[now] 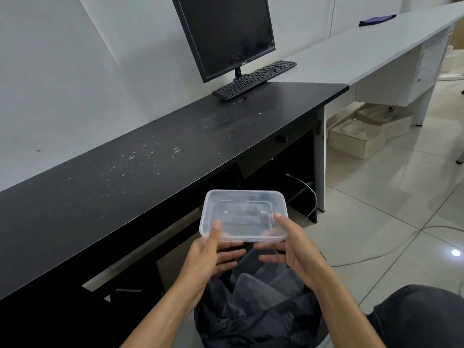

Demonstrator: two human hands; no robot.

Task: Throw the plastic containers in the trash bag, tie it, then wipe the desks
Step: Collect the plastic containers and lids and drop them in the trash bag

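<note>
A clear rectangular plastic container [241, 212] with its lid on is held in the air between both hands. My left hand [208, 252] grips its near left edge, thumb on top and fingers underneath. My right hand [288, 244] grips its near right edge the same way. Directly below the hands stands an open black trash bag [251, 320] on the floor, with other clear containers [253, 287] lying inside it. The black desk [150, 167] stretches left, its top speckled with crumbs and dust.
A monitor [226, 36] and black keyboard [253, 80] sit at the black desk's far end. A long white desk [364, 49] continues beyond it, with a purple cloth [376, 20] on it. Boxes [356, 136] lie under the white desk. A cable [376, 247] runs over the tiled floor.
</note>
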